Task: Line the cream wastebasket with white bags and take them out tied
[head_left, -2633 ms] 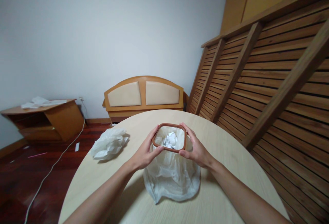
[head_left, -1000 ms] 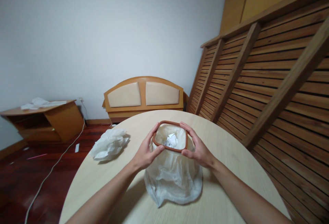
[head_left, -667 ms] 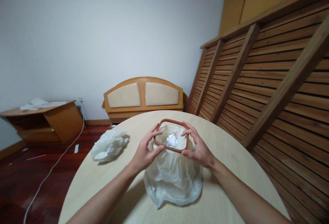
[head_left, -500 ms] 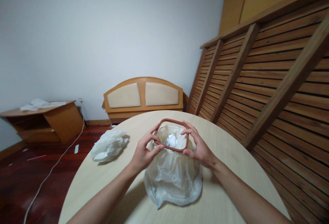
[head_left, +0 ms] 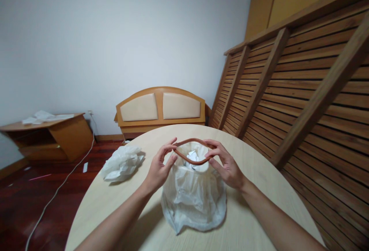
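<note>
Between both hands is a brown rounded-square rim ring (head_left: 193, 163), held just over the mouth of a small bin lined with a whitish plastic bag (head_left: 196, 197). My left hand (head_left: 160, 166) pinches the ring's left corner between thumb and fingers. At the right corner, my right hand (head_left: 226, 162) grips it the same way, thumb below and fingers above. Crumpled white paper (head_left: 192, 156) lies inside the bin. The bag's loose skirt hangs over the outside and spreads on the table, hiding the bin's walls.
A crumpled pile of whitish plastic bags (head_left: 122, 162) lies on the left of the round table (head_left: 259, 205). Beyond stand a headboard (head_left: 160, 107) and a low cabinet (head_left: 66, 135). Slatted wooden panels (head_left: 288, 89) lean at the right. A cable (head_left: 62, 183) crosses the floor.
The ring has tilted flatter and turned so that its corners point left and right. My hands have shifted their grip to those corners.
</note>
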A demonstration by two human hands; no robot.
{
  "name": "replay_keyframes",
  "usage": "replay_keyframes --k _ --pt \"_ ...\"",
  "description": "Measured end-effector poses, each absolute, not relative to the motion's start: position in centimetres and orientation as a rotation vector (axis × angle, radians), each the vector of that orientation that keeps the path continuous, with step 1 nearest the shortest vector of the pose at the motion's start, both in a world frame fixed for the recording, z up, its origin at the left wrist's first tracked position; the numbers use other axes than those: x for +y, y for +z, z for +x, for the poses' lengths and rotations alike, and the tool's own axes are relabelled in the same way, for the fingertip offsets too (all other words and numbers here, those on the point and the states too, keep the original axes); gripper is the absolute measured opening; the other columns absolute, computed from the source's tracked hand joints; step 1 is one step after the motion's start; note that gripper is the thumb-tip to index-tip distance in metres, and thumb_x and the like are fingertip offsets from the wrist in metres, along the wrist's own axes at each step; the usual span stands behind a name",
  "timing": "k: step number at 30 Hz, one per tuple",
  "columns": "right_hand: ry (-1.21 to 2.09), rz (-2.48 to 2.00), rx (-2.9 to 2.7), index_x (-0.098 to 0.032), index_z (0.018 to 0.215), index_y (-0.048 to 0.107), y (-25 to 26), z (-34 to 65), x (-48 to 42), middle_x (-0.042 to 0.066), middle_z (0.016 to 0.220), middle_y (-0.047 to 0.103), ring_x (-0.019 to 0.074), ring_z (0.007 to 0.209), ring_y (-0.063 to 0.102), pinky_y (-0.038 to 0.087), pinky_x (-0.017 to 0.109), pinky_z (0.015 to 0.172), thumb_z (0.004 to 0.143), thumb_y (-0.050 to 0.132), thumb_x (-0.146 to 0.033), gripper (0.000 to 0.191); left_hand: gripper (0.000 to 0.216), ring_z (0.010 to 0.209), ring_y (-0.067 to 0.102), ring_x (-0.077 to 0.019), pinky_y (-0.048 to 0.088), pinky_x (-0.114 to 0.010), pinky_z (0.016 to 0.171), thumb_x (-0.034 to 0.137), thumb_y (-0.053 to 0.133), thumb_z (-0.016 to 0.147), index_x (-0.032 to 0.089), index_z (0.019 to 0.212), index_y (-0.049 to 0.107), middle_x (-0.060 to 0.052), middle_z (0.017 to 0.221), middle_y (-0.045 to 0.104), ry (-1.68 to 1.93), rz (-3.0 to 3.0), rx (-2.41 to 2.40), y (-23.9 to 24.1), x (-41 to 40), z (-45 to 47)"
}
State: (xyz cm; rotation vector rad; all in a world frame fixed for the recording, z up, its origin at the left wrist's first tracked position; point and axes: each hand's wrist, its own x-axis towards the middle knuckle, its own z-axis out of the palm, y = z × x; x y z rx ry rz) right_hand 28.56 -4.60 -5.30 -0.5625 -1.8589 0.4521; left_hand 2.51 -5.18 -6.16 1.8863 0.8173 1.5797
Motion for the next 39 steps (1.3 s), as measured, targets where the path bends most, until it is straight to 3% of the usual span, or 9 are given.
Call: replay_keyframes --k 3,8,12,16,24,39 --pt "0.428 -0.579 -1.820 -0.030 0.098 0.069 -5.3 28.9 -4.4 0.008 0.137 0.057 0.0303 0.134 0.049 0.039 0.054 0.114 0.097 0.058 -0.042 0.016 0.035 0.138 0.050 -0.0284 0.042 -0.048 0.111 0.037 0.061 0.096 0.025 0.129 0.055 -0.014 0.147 0.054 1.679 2.022 0.939 -5.7 -5.7 2.6" --pt "0.215 -0.683 -1.784 -0.029 0.096 0.068 -5.4 30.3 -3.1 0.008 0.130 0.061 0.0304 0.130 0.051 0.039 0.056 0.113 0.097 0.058 -0.041 0.015 0.010 0.119 0.061 -0.0257 0.046 -0.043 0.103 0.025 0.061 0.094 0.024 0.102 0.068 -0.010 0.124 0.067 1.617 2.482 0.902 -4.5 -7.4 3.4" --pt "0.003 -0.780 -1.769 -0.029 0.094 0.069 -6.1 32.1 -1.2 0.008 0.120 0.065 0.0304 0.125 0.053 0.038 0.056 0.112 0.095 0.061 -0.039 0.013 0.016 0.103 0.067 -0.0217 0.039 -0.042 0.106 0.020 0.062 0.093 0.026 0.107 0.068 -0.004 0.102 0.076 1.398 2.779 0.790 -4.6 -8.1 4.3" --pt "-0.116 -0.955 -1.690 -0.028 0.091 0.071 -7.6 34.0 0.8 0.009 0.112 0.066 0.0322 0.120 0.054 0.039 0.057 0.109 0.093 0.061 -0.044 0.019 0.019 0.091 0.069 -0.0179 0.036 -0.041 0.107 0.021 0.058 0.097 0.029 0.109 0.069 0.000 0.094 0.078 1.326 2.812 0.856 -5.2 -7.9 4.5" --pt "-0.133 -1.279 -1.741 -0.025 0.091 0.076 -11.9 38.1 3.8 0.011 0.101 0.065 0.0333 0.109 0.055 0.042 0.054 0.104 0.091 0.057 -0.049 0.031 0.018 0.093 0.067 -0.0204 0.042 -0.043 0.104 0.020 0.054 0.097 0.026 0.106 0.067 -0.005 0.095 0.075 1.407 2.750 0.913 -6.1 -6.3 3.2" --pt "-0.039 -1.609 -1.895 -0.021 0.094 0.080 -15.1 40.7 4.9 0.012 0.099 0.072 0.0319 0.102 0.060 0.046 0.047 0.093 0.087 0.062 -0.038 0.026 0.022 0.102 0.064 -0.0239 0.037 -0.047 0.108 0.023 0.059 0.092 0.025 0.112 0.069 -0.007 0.103 0.072 1.441 2.740 0.961 -6.1 -6.4 2.8"
